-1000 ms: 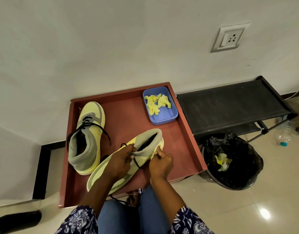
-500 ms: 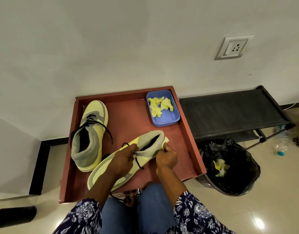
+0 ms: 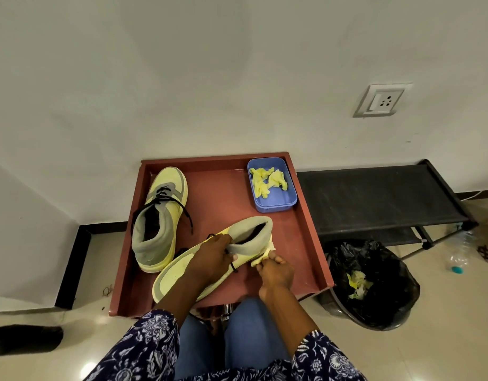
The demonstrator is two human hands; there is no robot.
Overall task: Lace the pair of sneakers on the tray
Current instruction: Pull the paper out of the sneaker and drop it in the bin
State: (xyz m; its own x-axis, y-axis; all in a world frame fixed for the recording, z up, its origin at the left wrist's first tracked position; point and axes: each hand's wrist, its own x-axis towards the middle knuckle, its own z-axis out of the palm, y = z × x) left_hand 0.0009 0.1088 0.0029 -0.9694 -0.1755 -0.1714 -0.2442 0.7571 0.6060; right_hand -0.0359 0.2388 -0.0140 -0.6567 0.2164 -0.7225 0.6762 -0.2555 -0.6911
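White wall fills the upper half of the view, with a socket plate (image 3: 380, 100) set in it on the right, and below it a red-brown tray (image 3: 306, 229) stands against the wall above a pale tiled floor. Two yellow-and-grey sneakers lie on the tray. At its left side the laced sneaker (image 3: 160, 218) rests upright with its toe toward the wall, a black lace crossed over its tongue and the loose ends trailing down both sides. Just beside it, nearer the person, the second sneaker (image 3: 253, 235) lies tilted on its side across the tray, heel up toward the right. On that shoe the left hand (image 3: 212, 257) grips the upper near the collar, fingers curled over it, with a black lace (image 3: 233, 266) showing under them. At the heel the right hand (image 3: 275, 270) pinches a crumpled pale yellow cloth (image 3: 264, 255) between curled fingers — the cloth touches the shoe's edge. In the tray's far right corner sits a blue tub (image 3: 278, 204) holding more yellow scraps. Right of the tray stands a low black rack (image 3: 374, 202), and in front of it a bin lined with a black bag (image 3: 374, 284) — a few yellow scraps lie inside.
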